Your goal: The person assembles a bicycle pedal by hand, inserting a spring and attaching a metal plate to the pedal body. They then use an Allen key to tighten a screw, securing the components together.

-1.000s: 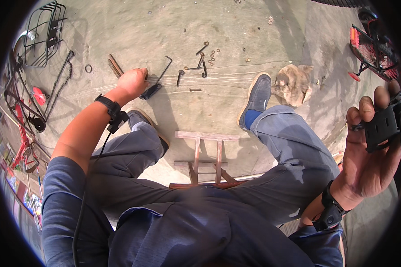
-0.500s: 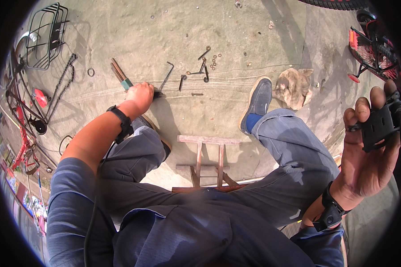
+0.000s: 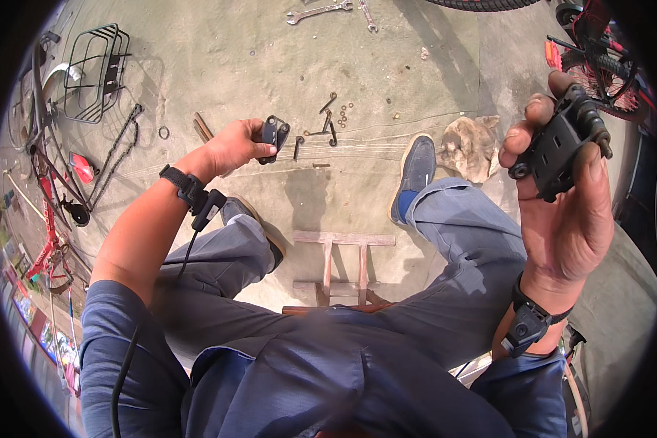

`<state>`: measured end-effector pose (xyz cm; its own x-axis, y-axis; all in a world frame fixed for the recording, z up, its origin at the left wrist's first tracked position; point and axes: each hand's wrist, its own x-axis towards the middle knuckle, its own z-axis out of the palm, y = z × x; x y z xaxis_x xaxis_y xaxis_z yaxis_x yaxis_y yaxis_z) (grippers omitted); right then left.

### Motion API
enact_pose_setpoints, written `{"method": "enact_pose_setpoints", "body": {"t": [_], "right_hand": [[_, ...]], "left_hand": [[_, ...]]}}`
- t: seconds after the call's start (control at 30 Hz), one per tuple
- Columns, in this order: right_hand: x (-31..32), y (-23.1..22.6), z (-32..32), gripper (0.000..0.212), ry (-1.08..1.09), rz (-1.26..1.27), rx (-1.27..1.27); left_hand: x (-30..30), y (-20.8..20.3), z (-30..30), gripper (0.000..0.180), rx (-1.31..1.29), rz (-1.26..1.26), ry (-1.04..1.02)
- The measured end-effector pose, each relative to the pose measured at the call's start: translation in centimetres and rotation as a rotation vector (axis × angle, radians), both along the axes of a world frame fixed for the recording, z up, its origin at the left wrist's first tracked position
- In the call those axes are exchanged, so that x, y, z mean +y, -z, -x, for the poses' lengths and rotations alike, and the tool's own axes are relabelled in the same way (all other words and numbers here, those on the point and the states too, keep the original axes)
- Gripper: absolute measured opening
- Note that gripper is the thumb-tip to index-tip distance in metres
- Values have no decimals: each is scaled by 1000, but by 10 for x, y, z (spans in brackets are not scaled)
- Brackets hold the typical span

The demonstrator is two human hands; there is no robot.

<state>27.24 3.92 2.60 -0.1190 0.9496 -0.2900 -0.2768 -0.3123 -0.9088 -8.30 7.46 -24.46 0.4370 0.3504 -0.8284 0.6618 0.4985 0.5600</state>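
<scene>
My left hand (image 3: 230,147), low over the floor, pinches a small black bracket (image 3: 274,136) with round holes. My right hand (image 3: 566,219) is raised at the right, palm up, its fingers curled round a black slotted metal part (image 3: 558,150) with rounded fittings along its edges; its exact kind I cannot make out. Nearest to the left hand lie dark bolts (image 3: 333,135), several small washers or nuts (image 3: 344,115) and a short pin (image 3: 320,166). Two brown rods (image 3: 203,126) stick out from behind that hand, which hides their other ends.
A wooden stool frame (image 3: 343,239) stands between my legs. Beside my right shoe lies a stained rag (image 3: 471,150). Wrenches (image 3: 319,12) lie at the far edge. To the left are a wire basket (image 3: 95,84), a chain (image 3: 117,155) and a red bike frame (image 3: 50,219); another bike (image 3: 598,73) stands far right.
My left hand has lifted off the floor and turned, with the black bracket now showing in it. My right hand has moved inward with its slotted part. The view has shifted, bringing the wrenches in.
</scene>
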Motion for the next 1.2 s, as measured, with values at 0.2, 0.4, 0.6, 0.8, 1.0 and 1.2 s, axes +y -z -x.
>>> {"method": "enact_pose_setpoints", "body": {"t": [0.2,0.4,0.6,0.8,1.0,1.2], "right_hand": [[-11,-1,26,58,13,85,-39],[-22,-3,45,35,-122,160,115],[-29,0,50,45,-322,172,184],[-27,1,52,46,-334,179,173],[-28,2,59,37,-318,201,134],[-29,2,63,38,-310,183,113]], "left_hand": [[14,-142,-39,23,-344,-129,-353],[-33,-232,-60,21,-553,-179,-554],[-48,-240,-69,19,-639,-229,-617],[-47,-242,-64,23,-613,-200,-619],[-50,-242,-68,30,-564,-402,-614],[-52,-242,-68,27,-508,-435,-676]]}}
